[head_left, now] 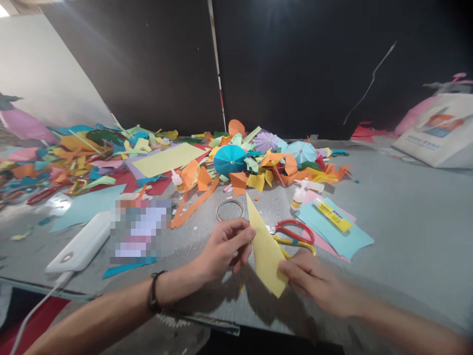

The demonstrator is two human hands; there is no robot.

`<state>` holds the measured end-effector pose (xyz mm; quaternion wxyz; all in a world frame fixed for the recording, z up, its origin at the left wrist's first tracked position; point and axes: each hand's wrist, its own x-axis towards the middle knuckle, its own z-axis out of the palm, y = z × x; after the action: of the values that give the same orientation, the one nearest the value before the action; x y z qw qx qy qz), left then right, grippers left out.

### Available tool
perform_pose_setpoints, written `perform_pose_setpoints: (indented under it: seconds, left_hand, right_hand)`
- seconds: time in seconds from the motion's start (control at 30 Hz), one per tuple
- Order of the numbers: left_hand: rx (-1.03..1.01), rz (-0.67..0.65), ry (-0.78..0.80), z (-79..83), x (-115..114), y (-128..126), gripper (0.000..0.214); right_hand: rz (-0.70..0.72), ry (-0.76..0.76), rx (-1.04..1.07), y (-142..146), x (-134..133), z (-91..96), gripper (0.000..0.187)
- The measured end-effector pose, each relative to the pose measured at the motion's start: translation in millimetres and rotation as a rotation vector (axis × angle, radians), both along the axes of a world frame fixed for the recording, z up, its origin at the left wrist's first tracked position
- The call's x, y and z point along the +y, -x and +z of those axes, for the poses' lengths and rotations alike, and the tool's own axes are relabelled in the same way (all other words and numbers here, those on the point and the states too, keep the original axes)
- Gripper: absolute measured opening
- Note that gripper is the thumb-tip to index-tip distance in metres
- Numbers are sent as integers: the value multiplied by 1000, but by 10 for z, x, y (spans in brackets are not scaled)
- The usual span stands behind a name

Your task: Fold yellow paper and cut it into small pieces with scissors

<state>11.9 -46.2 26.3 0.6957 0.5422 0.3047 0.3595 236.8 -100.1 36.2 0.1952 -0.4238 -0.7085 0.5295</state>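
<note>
My left hand (228, 246), fingers curled, pinches the left edge of the yellow paper (265, 251) above the grey table (410, 212); my right hand (314, 278), blurred, seems closed on its lower right edge. Scissors (294, 241) lie partly behind it, near a small white bottle (298, 198).

A white power bank (82, 241) lies at the left of the surface (414, 217), a white cable (41, 306) running from its near end over the edge; farther back at left is a pink bottle (26, 124); at far right a printed white bag (438, 130) sits before a second pink bottle (413, 116); a dark wall (158, 69) rises behind.
</note>
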Motion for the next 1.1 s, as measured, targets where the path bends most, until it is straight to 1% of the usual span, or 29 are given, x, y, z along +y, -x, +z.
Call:
perform_pose_setpoints:
  seconds: [0.13,0.2,0.23,0.3,0.4,0.47,0.53,0.57,0.63,0.7,0.83,0.9,0.93,1.0,1.1]
  left_hand:
    - [-18,-14,26,-10,55,27,38]
    - [-29,-18,45,-27,82,50,36]
    - [-33,-17,52,-37,92,61,36]
    - [-37,-23,61,-52,102,77,35]
    - [-28,-85,79,-45,94,75,32]
    - [-35,-109,109,-22,89,57,31]
    - [-64,-86,141,3,95,35,32]
    - [-80,-65,152,11,103,24,33]
    - [-98,-35,163,15,118,6,34]
    - [-104,-38,168,0,124,-6,35]
    - [-53,-94,129,-45,104,-15,44]
    - [-32,-87,97,-55,102,-9,46]
    - [-39,-72,93,-55,105,-4,43]
    - [-74,-41,104,-47,120,11,38]
    - [-119,-31,119,-30,142,30,35]
  right_hand:
    - [-36,-22,12,-9,34,25,70]
    - [-76,-70,65,-25,52,6,69]
    - [-115,-93,108,-37,66,-14,68]
    - [-243,-120,209,-75,106,-72,66]
    - [-453,-146,345,-143,188,-163,65]
    - [-523,-163,410,-173,236,-202,63]
    - [-495,-146,465,-171,258,-217,59]
    - [-451,-123,490,-157,257,-217,59]
    - [-353,-70,532,-112,237,-206,64]
    - [-328,-33,519,-66,207,-191,63]
    - [-451,-53,449,-68,207,-175,41]
    - [-496,-62,471,-122,249,-176,38]
    - [-512,-62,489,-154,275,-177,37]
    - [-538,-70,514,-214,325,-176,35]
    - [-590,-63,507,-268,378,-158,36]
